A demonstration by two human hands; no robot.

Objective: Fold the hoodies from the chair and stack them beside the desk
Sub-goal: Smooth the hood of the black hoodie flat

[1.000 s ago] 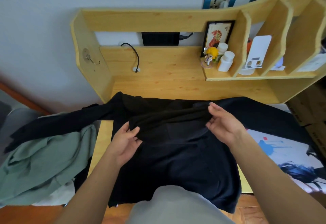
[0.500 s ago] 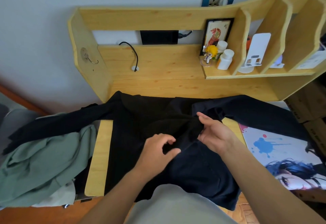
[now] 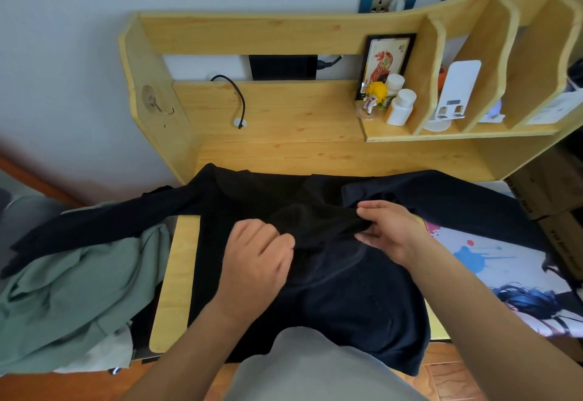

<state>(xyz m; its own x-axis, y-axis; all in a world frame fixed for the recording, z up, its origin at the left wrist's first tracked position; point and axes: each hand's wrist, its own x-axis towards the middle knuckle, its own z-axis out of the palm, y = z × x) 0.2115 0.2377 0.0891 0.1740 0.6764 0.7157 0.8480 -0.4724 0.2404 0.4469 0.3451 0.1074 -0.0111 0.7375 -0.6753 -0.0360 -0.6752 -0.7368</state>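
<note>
we have the black hoodie [image 3: 331,293] spread on the desk [image 3: 176,274] right under our hands, its body hanging toward us over the near edge and one sleeve trailing out past each hand. our left hand [image 3: 257,262] is curled into a loose fist, fingers closed on a bunched ridge of the dark cloth just beside its knuckles. our right hand [image 3: 389,232] sits close across from it, thumb and fingers pinching the other end of that same ridge, which looks like the hood or the neck area, though the black fabric hides the seams. to do this step well, we judge we should keep both pinches even and draw the bunch flat down onto the chest, so the hood lies smooth between our hands before any sleeve comes in. pulling harder with one hand would likely skew the body. the sleeve beyond our right hand lies over a printed mat [image 3: 492,262], and the one beyond our left hand drapes over a green garment [image 3: 72,299] piled off the desk edge; we judge that one could snag when we fold it in.
</note>
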